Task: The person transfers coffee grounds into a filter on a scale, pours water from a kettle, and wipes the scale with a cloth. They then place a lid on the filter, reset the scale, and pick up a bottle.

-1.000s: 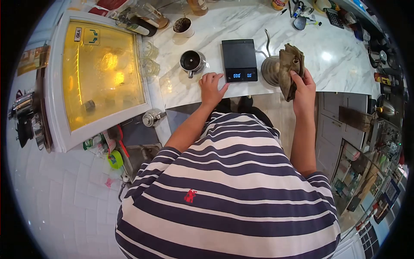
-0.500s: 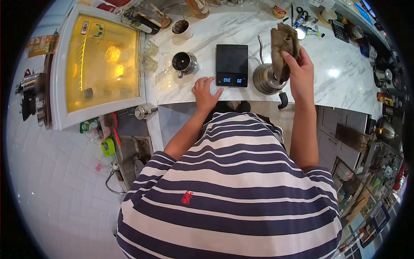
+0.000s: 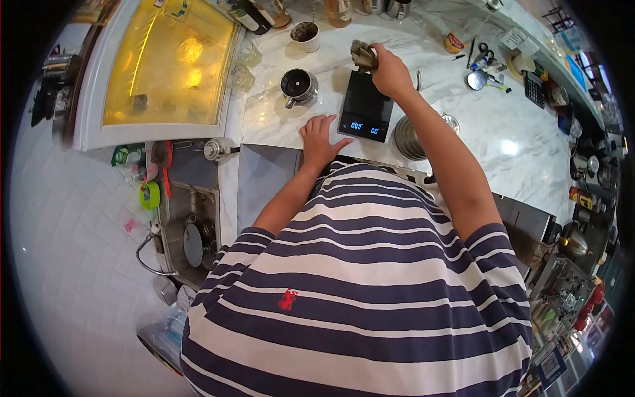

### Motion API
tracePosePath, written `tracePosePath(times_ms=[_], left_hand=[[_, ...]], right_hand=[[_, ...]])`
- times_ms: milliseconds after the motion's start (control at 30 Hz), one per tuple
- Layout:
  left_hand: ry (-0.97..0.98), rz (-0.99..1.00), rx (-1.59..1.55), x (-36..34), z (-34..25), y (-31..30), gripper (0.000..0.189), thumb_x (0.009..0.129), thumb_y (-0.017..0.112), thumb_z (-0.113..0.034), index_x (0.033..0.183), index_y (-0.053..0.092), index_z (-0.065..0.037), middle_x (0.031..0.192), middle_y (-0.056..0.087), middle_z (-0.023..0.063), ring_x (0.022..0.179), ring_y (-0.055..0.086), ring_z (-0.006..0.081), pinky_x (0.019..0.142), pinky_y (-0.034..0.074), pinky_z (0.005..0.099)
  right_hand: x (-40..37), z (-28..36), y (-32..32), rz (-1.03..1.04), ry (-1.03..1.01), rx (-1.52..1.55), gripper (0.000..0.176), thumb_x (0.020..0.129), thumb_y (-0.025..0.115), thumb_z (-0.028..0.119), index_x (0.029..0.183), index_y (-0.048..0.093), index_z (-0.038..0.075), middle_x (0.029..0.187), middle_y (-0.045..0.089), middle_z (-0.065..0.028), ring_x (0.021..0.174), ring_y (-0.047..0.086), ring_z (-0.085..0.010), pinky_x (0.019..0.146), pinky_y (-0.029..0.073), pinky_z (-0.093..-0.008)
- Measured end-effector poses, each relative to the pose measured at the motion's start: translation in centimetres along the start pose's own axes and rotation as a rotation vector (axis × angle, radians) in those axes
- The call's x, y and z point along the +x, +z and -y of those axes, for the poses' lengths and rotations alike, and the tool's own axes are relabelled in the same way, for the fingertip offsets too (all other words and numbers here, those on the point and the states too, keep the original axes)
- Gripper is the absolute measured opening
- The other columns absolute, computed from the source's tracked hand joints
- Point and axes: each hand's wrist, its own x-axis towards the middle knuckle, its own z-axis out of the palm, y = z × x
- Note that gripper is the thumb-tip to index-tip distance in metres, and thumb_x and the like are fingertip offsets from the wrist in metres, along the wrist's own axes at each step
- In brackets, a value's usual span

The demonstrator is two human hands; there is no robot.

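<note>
My right hand (image 3: pixel 393 71) grips a folded brown cloth (image 3: pixel 363 56) at the far end of a black digital scale (image 3: pixel 365 104) with a lit blue display. Resting on the marble counter by the scale's near left corner is my left hand (image 3: pixel 320 141), empty, its fingers apart. A steel gooseneck kettle (image 3: pixel 409 140) stands right of the scale, partly hidden under my right forearm. To the left of the scale sits a steel mug (image 3: pixel 299 87) with a dark interior.
A white cup of dark grounds (image 3: pixel 305 37) stands behind the mug, near several bottles and glasses (image 3: pixel 242 76). Scissors, pens and a calculator (image 3: pixel 534 90) lie at the right back. A yellow-lit glass-front cabinet (image 3: pixel 169 73) and a sink (image 3: pixel 192 231) are on the left.
My right hand has carried the cloth left from above the kettle to the scale's far end. My left hand stays on the counter. The view has turned slightly.
</note>
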Motion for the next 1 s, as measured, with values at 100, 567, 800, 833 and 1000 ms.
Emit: tracePosePath(times_ms=[100,567,800,833,1000], left_hand=[[0.000,-0.002,0.011,0.1,-0.1,0.1,0.082,0.074,0.090,-0.053,0.137,0.061,-0.010,0.131,0.061,0.0110,0.128,0.052,0.0312,0.107,0.035,0.0485],[-0.004,-0.059,0.004,-0.2,0.1,0.5,0.083,0.073,0.091,-0.051,0.133,0.056,-0.007,0.130,0.060,0.0127,0.127,0.054,0.0330,0.105,0.037,0.0489],[-0.030,-0.094,-0.022,-0.4,0.1,0.7,0.079,0.073,0.093,-0.050,0.127,0.055,-0.006,0.127,0.060,0.0134,0.123,0.055,0.0332,0.103,0.038,0.0479],[-0.032,-0.087,-0.021,-0.5,0.1,0.7,0.079,0.073,0.093,-0.050,0.127,0.055,-0.006,0.127,0.060,0.0138,0.123,0.055,0.0335,0.103,0.038,0.0473],[-0.006,-0.134,-0.002,-0.8,0.3,1.1,0.081,0.073,0.093,-0.052,0.127,0.054,-0.006,0.127,0.059,0.0141,0.123,0.055,0.0339,0.104,0.038,0.0478]], right_hand=[[0.2,-1.4,2.3,0.091,0.004,-0.143,0.059,0.088,0.061,-0.003,0.144,0.050,0.011,0.125,0.070,-0.0237,0.112,0.068,-0.0467,0.091,0.056,-0.0557],[-7.0,3.4,2.6,0.376,-0.027,-0.246,0.070,0.085,0.063,-0.004,0.150,0.044,0.015,0.121,0.068,-0.0231,0.108,0.070,-0.0473,0.087,0.059,-0.0560],[-4.6,1.8,1.8,0.501,0.061,0.123,0.077,0.082,0.074,0.014,0.153,0.046,0.012,0.122,0.073,-0.0273,0.117,0.069,-0.0454,0.096,0.056,-0.0516],[-3.6,1.6,1.8,0.458,0.063,0.168,0.077,0.081,0.075,0.016,0.153,0.047,0.012,0.121,0.073,-0.0281,0.118,0.069,-0.0456,0.097,0.056,-0.0509],[-1.5,1.9,2.2,0.276,0.073,-0.192,0.070,0.087,0.073,0.011,0.152,0.048,0.018,0.121,0.074,-0.0221,0.113,0.071,-0.0435,0.093,0.056,-0.0555]])
